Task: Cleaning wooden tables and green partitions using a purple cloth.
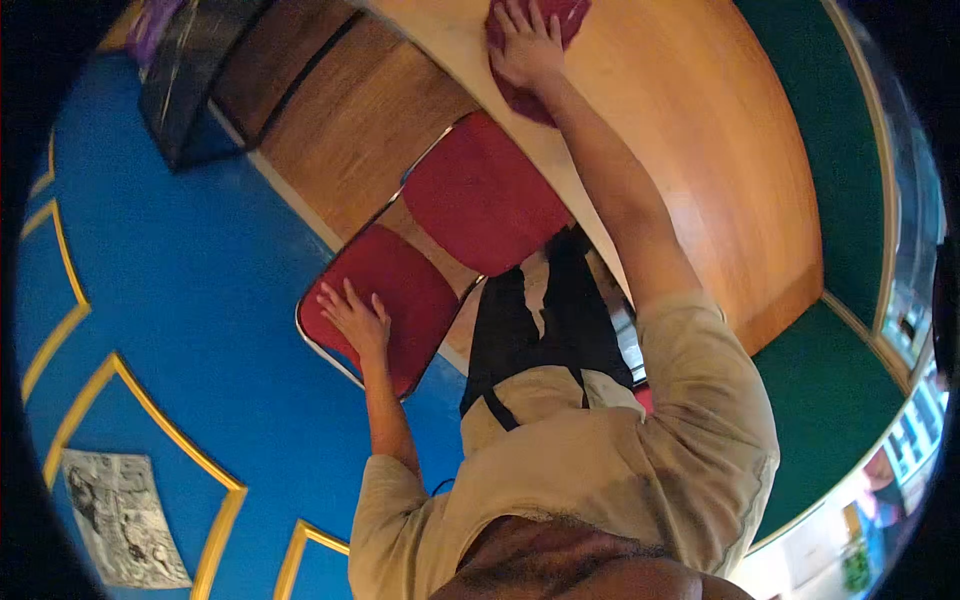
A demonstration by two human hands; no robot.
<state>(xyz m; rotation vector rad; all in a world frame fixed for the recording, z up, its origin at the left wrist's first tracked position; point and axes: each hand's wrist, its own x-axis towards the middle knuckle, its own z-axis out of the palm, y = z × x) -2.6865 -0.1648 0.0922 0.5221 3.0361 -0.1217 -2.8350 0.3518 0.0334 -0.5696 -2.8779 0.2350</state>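
My right hand [529, 49] lies flat on a dark red cloth [529, 101], fingers spread. The cloth rests on the pale wooden top of a table [697, 150] and sticks out around the palm. The underside of this hand is hidden. Lower on the left, my left hand [356, 322] touches the red padded backrest [409, 281] of a metal-framed chair, its fingers apart and not wrapped around the frame. The chair's red seat [484, 191] reaches up to the table's edge.
A blue wall [225, 315] with gold trim stands left, bearing a black-and-white picture [124, 517]. A dark, translucent covered object [199, 90] is at upper left above the wood floor [360, 105]. Dark green panels [817, 375] border the table's right side.
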